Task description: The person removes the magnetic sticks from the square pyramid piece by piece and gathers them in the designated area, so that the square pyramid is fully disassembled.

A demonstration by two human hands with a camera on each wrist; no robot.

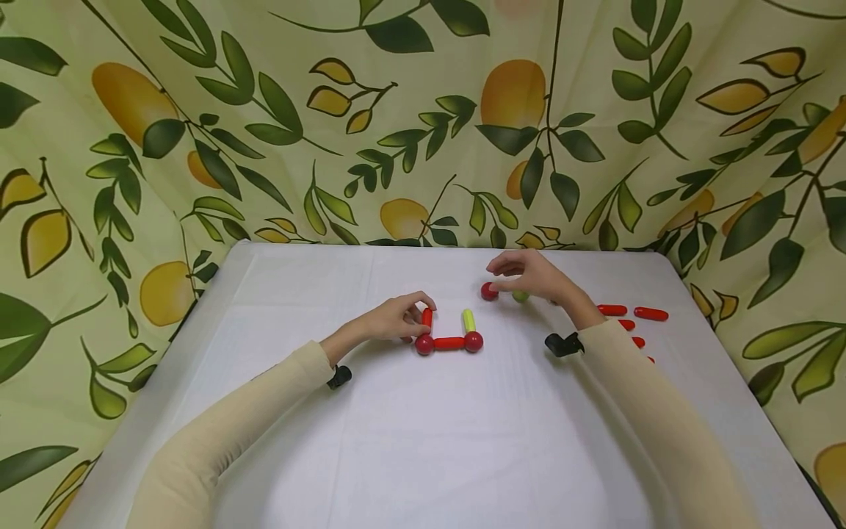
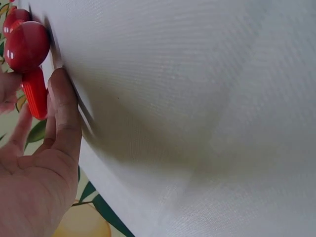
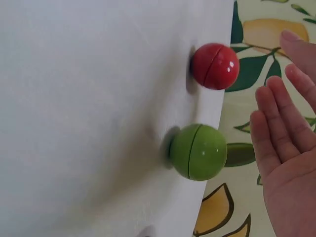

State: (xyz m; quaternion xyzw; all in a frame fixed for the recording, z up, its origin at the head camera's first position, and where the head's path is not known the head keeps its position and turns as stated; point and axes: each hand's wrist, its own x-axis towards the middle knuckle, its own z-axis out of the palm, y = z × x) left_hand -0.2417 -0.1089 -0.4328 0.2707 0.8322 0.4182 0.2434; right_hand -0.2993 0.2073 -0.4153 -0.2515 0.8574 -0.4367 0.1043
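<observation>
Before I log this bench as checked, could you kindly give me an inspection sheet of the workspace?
Surface: white table, cloth-covered.
Job's things: U-shaped frame of red and yellow-green rods on two red balls; loose red ball and green ball lying apart.
Clutter: spare red rods at the right edge.
Hands: left hand pinches the frame's left upright red rod; right hand open above the loose balls, holding nothing.
Cables: nothing seen.
Surroundings: leaf-and-lemon curtain around the table.

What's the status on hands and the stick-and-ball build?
Left hand pinches red stick at the build's left end. Right hand open over loose red ball and green ball, touching neither. Nothing in the way.
</observation>
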